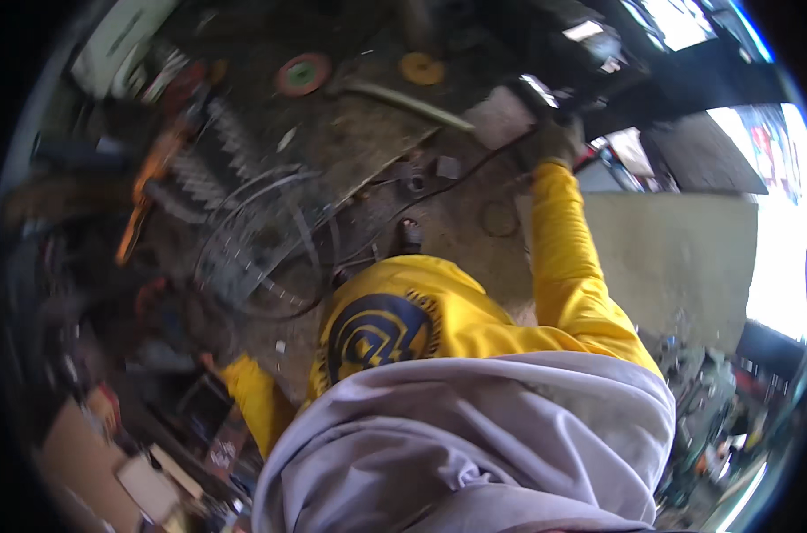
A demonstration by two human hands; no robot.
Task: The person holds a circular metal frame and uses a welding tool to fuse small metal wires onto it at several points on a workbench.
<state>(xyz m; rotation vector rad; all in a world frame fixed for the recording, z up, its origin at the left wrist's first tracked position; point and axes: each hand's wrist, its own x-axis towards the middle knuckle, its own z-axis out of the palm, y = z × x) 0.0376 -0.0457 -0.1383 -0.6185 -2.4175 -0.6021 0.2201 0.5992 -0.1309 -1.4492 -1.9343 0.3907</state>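
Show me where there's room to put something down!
There's bare floor between the foot and the right sleeve, beside a thin dark ring. The pale board right of that sleeve looks mostly bare too, though maybe not flat. Left of the foot, hoops crowd the floor.

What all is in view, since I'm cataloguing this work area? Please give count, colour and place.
Red-rimmed disc: 1, red with green centre, upper left of centre
Round disc: 1, orange-yellow, upper centre
Long bar: 1, pale, below the discs
Coil: 1, pale, left of centre
Long tool: 1, orange, left
Panel: 1, pale, right
Cardboard: count unclear, brown, lower left
Dark long object: 1, blackish, upper right
Grey cloth: 1, grey, lower centre
Other clutter: uncountable, mixed, blurred
Yellow sleeves: 2, yellow, either side
Left hand: 1, blurred, lower left
Right hand: 1, dark-looking, near dark long object; grip unclear
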